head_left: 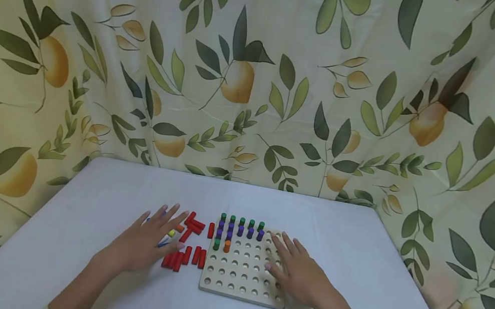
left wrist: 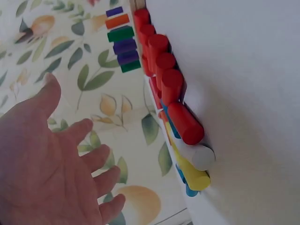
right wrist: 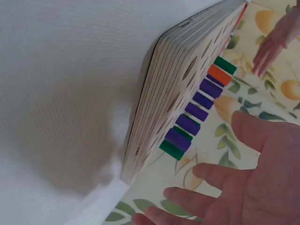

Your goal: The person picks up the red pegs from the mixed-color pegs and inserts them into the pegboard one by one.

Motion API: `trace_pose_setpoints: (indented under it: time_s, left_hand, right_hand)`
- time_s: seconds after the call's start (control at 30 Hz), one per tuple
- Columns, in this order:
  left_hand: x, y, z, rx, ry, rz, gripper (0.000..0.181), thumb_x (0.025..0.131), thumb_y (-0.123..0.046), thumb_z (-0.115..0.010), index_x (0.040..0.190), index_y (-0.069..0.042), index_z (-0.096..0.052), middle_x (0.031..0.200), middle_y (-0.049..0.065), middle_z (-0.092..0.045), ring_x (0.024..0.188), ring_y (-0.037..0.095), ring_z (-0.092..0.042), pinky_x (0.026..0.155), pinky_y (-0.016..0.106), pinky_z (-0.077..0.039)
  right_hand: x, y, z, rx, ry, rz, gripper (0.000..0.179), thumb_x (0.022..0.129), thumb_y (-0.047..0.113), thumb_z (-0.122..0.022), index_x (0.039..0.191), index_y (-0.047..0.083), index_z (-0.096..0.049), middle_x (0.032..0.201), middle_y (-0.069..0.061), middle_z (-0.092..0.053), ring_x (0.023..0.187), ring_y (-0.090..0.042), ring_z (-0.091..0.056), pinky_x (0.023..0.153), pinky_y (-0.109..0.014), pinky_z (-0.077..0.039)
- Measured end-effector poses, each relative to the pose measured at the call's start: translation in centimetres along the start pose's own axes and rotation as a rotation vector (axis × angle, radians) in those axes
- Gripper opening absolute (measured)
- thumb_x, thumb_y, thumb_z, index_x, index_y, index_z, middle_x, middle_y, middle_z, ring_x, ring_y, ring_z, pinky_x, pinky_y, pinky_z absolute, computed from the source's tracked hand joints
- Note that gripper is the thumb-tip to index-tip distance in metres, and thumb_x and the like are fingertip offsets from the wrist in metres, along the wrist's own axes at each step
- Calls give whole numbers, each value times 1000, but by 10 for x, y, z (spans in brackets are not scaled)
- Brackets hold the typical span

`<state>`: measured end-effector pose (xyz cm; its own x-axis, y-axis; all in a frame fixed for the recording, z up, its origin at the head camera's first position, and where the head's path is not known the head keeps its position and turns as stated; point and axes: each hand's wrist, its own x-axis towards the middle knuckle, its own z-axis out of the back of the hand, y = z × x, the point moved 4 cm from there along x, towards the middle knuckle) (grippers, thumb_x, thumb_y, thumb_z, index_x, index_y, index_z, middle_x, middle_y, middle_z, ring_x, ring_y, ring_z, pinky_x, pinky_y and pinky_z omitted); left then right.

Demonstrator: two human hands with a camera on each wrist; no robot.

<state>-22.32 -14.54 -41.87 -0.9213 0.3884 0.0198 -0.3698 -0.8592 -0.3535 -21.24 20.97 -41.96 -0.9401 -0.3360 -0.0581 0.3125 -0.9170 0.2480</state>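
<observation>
Left hand (head_left: 146, 243): fingers spread above loose red pegs (head_left: 187, 255), at least ten, beside the pegboard (head_left: 239, 269).
Right hand (head_left: 301, 276): fingers spread above the pegboard's right side.
Pegboard: holds six green pegs (head_left: 242, 222), seven purple pegs (head_left: 240, 231), one orange peg (head_left: 226, 246).

Red pegs (head_left: 187, 255), purple pegs (head_left: 240, 231), green pegs (head_left: 242, 221), beige board (head_left: 237, 282), white table (head_left: 160, 299), cream curtain (head_left: 278, 37) with fruit-and-leaf print

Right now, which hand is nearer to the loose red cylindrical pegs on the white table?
Left. The left hand hovers at the left side of the red pegs; the right hand is farther away, above the right side of the pale wooden pegboard.
</observation>
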Motion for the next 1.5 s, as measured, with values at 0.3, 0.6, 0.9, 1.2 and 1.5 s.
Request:
trace_pose_setpoints:
  time_s: [0.3, 0.6, 0.9, 1.2, 1.5]
  left_hand:
    - [22, 12, 1, -75, 36, 23, 76, 103, -54, -55, 165, -20, -27, 168, 18, -22, 152, 44, -19, 117, 65, -17]
    - [40, 15, 1, -277, 104, 85, 71, 105, -50, -54, 164, -18, -32, 167, 20, -24, 153, 44, -18, 112, 70, -26]
    - [52, 14, 4, -330, 102, 116, 70, 105, -51, -54, 160, -11, -39, 153, 20, -48, 139, 38, -48, 112, 68, -28]
    - [65, 25, -5, -363, 87, 161, 60, 105, -38, -60, 156, -10, -46, 146, 19, -55, 139, 42, -46, 107, 68, -36]
    - [82, 30, -10, -401, 33, 184, 48, 101, -19, -67, 147, -9, -56, 140, 18, -59, 124, 36, -58, 97, 55, -51]
  right_hand:
    - [14, -9, -1, 108, 20, -120, 70, 98, 39, -72, 157, 12, -46, 144, -27, -52, 128, -49, -53, 98, -66, -45]
    - [22, -26, -8, 279, 24, -167, 70, 88, 27, -84, 149, 8, -55, 108, -9, -60, 81, -18, -55, 69, -38, -50]
    - [25, -47, -11, 443, -6, -203, 68, 79, 16, -91, 140, 6, -62, 106, -1, -64, 80, -15, -60, 68, -35, -51]
    - [27, -55, -14, 617, 14, -190, 74, 70, 7, -95, 137, 6, -64, 105, -4, -64, 76, -18, -63, 65, -35, -50]
    - [28, -56, -12, 641, 23, -205, 76, 70, 4, -95, 138, 6, -63, 107, -5, -64, 77, -18, -65, 66, -35, -52]
